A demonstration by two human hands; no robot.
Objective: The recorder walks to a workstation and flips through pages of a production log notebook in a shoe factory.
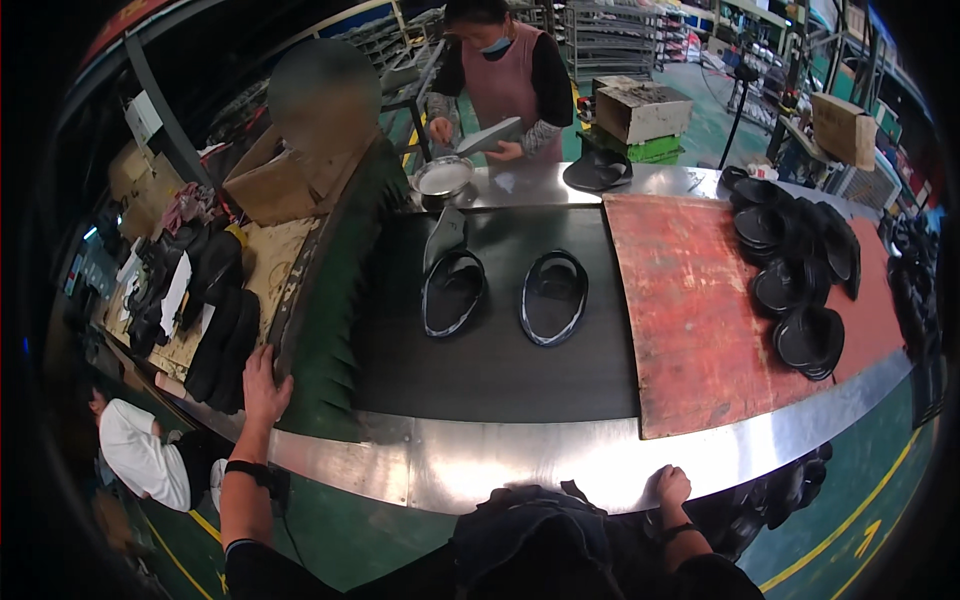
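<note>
Desk [520, 465] edge, a curved band of shiny steel, carries both my hands: my left hand [264, 385] lies open, flat on its green side panel [335, 330], my right hand [672, 485] curls closed over the rim. Two black shoe soles [500, 295] lie beyond, between them.

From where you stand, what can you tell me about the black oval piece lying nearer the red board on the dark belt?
The black oval piece looks like a shoe sole, dark and rubbery, with a pale raised rim around a hollow middle. It lies flat on the dark belt, lengthwise away from you, apart from a similar sole to its left and just short of the red board. No hand touches it.
</note>
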